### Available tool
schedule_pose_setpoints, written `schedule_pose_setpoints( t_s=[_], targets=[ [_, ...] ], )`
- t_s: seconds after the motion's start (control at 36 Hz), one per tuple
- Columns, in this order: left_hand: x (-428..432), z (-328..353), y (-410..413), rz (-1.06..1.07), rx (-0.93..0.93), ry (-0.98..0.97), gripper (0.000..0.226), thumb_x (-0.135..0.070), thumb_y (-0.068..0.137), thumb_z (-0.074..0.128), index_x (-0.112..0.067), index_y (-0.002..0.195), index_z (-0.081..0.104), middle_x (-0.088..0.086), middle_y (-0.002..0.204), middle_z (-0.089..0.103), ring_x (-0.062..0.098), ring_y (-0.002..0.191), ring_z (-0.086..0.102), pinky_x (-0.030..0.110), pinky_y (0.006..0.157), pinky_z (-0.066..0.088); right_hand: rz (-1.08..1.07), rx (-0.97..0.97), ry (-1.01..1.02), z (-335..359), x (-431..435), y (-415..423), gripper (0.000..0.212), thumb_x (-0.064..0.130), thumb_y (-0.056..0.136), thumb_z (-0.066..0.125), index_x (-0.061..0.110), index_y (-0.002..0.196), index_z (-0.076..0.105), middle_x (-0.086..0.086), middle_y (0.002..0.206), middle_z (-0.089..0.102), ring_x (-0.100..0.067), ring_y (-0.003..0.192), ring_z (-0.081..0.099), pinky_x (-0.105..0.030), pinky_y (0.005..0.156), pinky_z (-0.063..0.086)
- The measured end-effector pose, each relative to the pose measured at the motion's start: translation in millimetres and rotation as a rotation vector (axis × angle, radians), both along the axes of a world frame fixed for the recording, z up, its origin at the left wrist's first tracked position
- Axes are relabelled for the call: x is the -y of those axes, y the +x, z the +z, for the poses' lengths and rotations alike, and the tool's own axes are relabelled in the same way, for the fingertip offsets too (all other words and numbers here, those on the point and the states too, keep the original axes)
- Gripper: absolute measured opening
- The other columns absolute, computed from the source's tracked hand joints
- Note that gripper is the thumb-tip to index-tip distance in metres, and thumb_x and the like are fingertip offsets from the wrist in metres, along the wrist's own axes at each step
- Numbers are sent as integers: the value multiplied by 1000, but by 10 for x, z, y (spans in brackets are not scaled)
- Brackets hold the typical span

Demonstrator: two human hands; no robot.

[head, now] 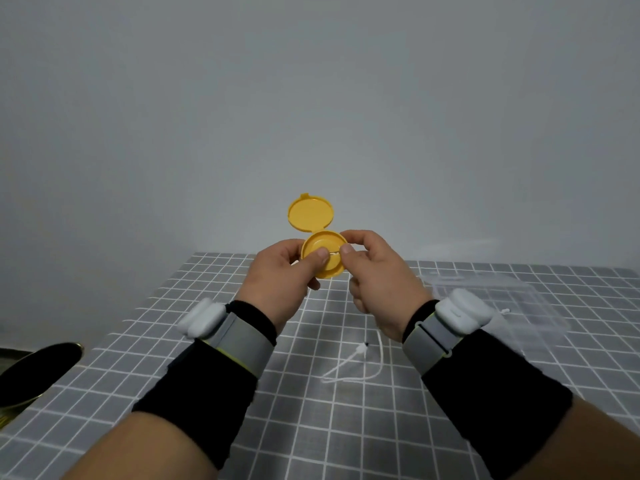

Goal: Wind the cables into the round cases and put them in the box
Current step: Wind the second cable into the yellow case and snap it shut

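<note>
A yellow round case (323, 242) is held up above the table, its hinged lid (310, 213) flipped open and standing upward. My left hand (282, 277) grips the case's base from the left, thumb pressed on its inner disc. My right hand (375, 277) pinches the thin white cable against the case's right side. The white cable (349, 367) hangs down below my right hand and loops on the table, its plug end lying near the loop. A clear plastic box (491, 299) lies on the table to the right.
The table (311, 427) wears a grey cloth with a white grid. A dark round object with a gold rim (38, 370) sits off the table's left edge. A plain grey wall fills the background. Both wrists carry grey straps with white sensor units.
</note>
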State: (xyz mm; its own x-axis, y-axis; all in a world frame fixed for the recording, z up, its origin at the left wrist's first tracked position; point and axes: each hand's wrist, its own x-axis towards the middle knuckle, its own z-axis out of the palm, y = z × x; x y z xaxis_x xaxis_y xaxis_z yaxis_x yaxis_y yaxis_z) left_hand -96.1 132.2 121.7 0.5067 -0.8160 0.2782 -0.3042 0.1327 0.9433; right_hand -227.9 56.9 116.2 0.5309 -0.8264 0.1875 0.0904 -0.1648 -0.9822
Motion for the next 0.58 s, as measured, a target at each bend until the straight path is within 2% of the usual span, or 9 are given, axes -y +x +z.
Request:
schedule_pose_setpoints(
  t_s=[0.08, 0.17, 0.31, 0.42, 0.47, 0.53, 0.58],
  targets=[
    [23, -39, -60, 0, -87, -24, 17, -25, 92, 67, -9, 92, 71, 5, 68, 65, 16, 59, 58, 34, 62, 46, -6, 69, 68, -31, -45, 28, 18, 27, 103, 50, 18, 118, 53, 3, 72, 50, -9, 40, 35, -23, 41, 29],
    [50, -57, -136, 12, -177, -47, 15, -21, 93, 66, -6, 93, 70, 1, 68, 65, 15, 58, 57, 31, 58, 44, -46, 81, 24, -97, -38, 80, 17, 31, 102, 52, 17, 111, 56, 6, 73, 53, -6, 48, 40, -25, 48, 32],
    [60, -66, -160, 5, -245, -34, 18, -21, 94, 65, -4, 97, 71, 4, 74, 68, 14, 59, 58, 31, 60, 45, -97, 14, -93, -126, -15, 93, 42, 62, 74, 57, 29, 100, 60, 8, 84, 62, -5, 66, 50, -28, 63, 37],
    [40, -53, -140, 3, -218, -10, 18, -25, 93, 67, -8, 98, 71, 1, 76, 71, 14, 62, 61, 32, 64, 46, -121, -42, -178, -94, 4, 39, 30, 51, 84, 60, 28, 103, 63, 3, 99, 69, -7, 72, 56, -31, 67, 42],
    [35, -40, -130, 3, -199, 12, 17, -27, 93, 67, -11, 98, 71, -1, 77, 72, 13, 63, 62, 31, 64, 47, -159, -78, -221, -75, 22, 22, 24, 43, 91, 63, 24, 105, 64, 3, 101, 69, -11, 85, 62, -33, 76, 50],
    [30, -16, -119, 3, -153, 46, 17, -29, 92, 67, -13, 96, 72, -1, 80, 72, 12, 65, 62, 26, 63, 46, -196, -119, -247, -63, 34, 15, 21, 35, 94, 64, 19, 107, 65, 3, 103, 69, -13, 96, 64, -33, 87, 52],
    [34, 14, -98, 0, -112, 96, 16, -30, 92, 67, -14, 93, 72, -1, 82, 73, 12, 69, 62, 20, 60, 45, -207, -152, -249, -55, 38, 11, 19, 34, 94, 64, 18, 106, 66, 2, 102, 69, -14, 96, 65, -35, 89, 53]
  ],
)
